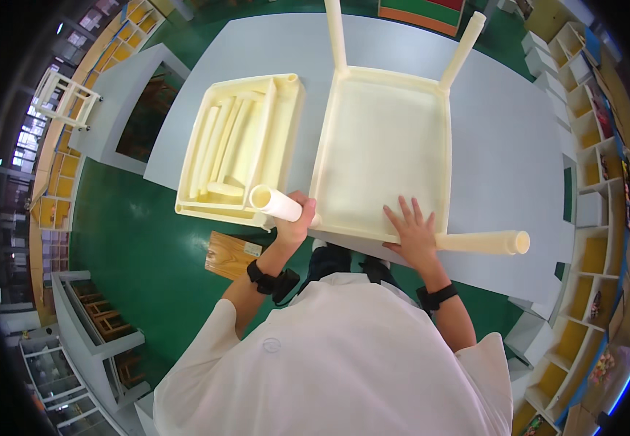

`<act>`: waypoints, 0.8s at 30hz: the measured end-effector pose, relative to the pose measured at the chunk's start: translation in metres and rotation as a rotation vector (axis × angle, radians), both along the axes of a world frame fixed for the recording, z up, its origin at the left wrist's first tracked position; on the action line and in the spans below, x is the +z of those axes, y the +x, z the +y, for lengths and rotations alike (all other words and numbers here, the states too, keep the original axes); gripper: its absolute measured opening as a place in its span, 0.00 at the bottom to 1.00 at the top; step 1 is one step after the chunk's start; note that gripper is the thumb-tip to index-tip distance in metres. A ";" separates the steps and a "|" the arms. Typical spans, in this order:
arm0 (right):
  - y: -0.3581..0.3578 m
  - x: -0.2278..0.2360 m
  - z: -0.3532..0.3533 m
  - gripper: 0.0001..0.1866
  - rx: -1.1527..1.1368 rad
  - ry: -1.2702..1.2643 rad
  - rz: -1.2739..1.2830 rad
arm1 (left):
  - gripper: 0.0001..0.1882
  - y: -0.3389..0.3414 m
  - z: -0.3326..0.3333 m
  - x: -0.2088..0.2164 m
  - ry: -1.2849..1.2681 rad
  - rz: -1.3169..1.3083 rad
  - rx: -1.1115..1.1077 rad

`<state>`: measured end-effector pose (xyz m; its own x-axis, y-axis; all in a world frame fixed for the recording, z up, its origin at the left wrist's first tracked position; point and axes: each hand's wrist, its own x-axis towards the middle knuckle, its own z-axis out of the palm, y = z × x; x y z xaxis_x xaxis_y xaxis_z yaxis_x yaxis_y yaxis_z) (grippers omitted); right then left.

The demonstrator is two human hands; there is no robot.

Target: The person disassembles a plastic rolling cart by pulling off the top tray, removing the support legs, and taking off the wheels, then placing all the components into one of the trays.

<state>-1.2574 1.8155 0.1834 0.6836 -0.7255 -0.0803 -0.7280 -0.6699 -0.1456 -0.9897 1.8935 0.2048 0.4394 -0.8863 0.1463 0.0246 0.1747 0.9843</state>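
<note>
A cream plastic tray point(388, 145) lies on the grey table in front of me, with a tubular leg standing at each corner. My left hand point(299, 221) is wrapped round the near-left tube leg point(275, 203), whose open end points up and leftward. My right hand point(412, 234) lies flat with fingers spread on the tray's near edge, close to the near-right tube leg point(483, 243). The far-left leg point(335, 33) and far-right leg point(463, 51) rise from the far corners. To the left sit cream trays point(283, 138) with several loose tubes point(222, 149) inside.
The grey table point(504, 152) stands on a green floor point(126, 218). A wooden stool point(228, 254) is below its near-left edge. Shelves point(587, 254) line the right side, and a white trolley point(68, 98) stands at far left. Grey tables with wooden stools lie at left.
</note>
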 end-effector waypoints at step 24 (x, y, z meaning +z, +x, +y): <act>0.087 0.013 -0.003 0.42 -0.103 0.033 0.054 | 0.09 0.120 -0.052 0.031 -0.244 0.195 -0.742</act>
<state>-1.1707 1.8125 0.1967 0.5998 -0.7878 -0.1399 -0.8000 -0.5869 -0.1247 -0.8698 1.8411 0.2353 -0.2140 -0.9100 0.3552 0.3864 0.2552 0.8863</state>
